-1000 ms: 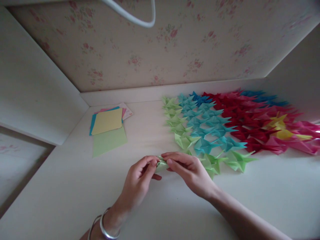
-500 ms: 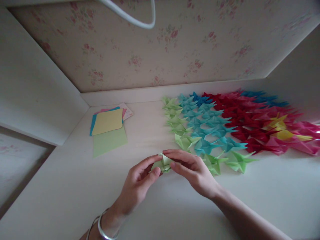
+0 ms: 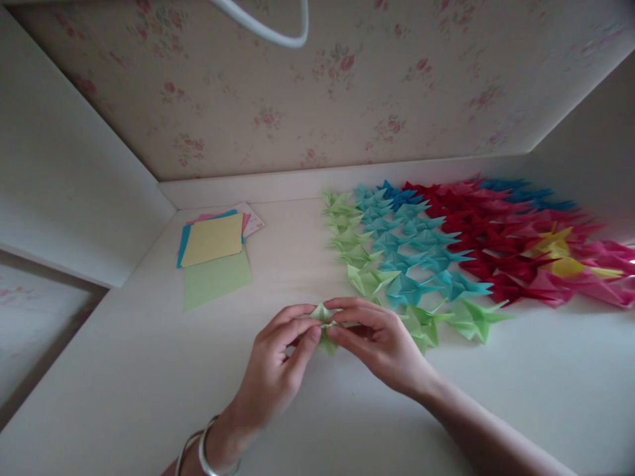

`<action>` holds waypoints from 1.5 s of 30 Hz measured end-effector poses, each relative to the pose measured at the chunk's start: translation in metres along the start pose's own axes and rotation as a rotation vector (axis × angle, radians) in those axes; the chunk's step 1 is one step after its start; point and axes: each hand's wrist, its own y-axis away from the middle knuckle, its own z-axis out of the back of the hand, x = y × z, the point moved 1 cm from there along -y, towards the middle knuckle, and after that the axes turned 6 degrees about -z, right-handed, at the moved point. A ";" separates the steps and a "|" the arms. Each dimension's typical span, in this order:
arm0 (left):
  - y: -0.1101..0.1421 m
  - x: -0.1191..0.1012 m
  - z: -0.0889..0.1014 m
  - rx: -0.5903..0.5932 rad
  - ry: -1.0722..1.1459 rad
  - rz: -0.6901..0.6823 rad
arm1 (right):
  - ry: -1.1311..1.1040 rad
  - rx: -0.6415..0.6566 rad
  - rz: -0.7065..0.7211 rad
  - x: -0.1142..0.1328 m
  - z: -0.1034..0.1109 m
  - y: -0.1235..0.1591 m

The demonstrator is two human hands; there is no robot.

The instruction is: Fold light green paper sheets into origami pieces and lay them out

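Note:
Between my two hands is a light green origami crane (image 3: 327, 342), partly hidden by my fingers. My left hand (image 3: 280, 357) pinches its left side with thumb and fingers. From the right, my right hand (image 3: 380, 337) pinches the other side, its thumb near my left thumb. Just beyond my right hand lie finished green paper cranes (image 3: 473, 320) on the white table (image 3: 317, 423). Blue paper cranes (image 3: 409, 287) stand in rows behind them. Two silver bangles circle my left wrist.
Red paper cranes (image 3: 516, 284), with pink and yellow ones, fill the right side. At the left lie a green paper sheet (image 3: 218, 284) and a stack topped by a yellow sheet (image 3: 213, 239). A white cable (image 3: 268, 33) hangs before the flowered wall (image 3: 297, 99).
The green paper crane has been turned and opened out between my fingers; a point now shows below my thumbs. Both hands stay in nearly the same place.

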 end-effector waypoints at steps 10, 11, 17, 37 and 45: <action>0.001 0.008 0.001 -0.174 -0.098 -0.063 | 0.208 -0.105 0.125 -0.002 -0.004 0.000; 0.001 0.007 0.000 -0.195 -0.074 -0.040 | 0.212 -0.121 0.114 -0.003 -0.004 0.000; 0.001 0.007 -0.002 -0.214 0.002 0.087 | 0.142 -0.190 -0.003 -0.010 -0.003 -0.001; -0.018 0.013 -0.010 -0.389 0.451 0.244 | -0.355 -0.397 -0.099 -0.004 0.010 -0.008; -0.045 0.004 -0.009 -0.237 0.239 0.170 | -0.030 -0.326 -0.046 0.010 0.034 -0.015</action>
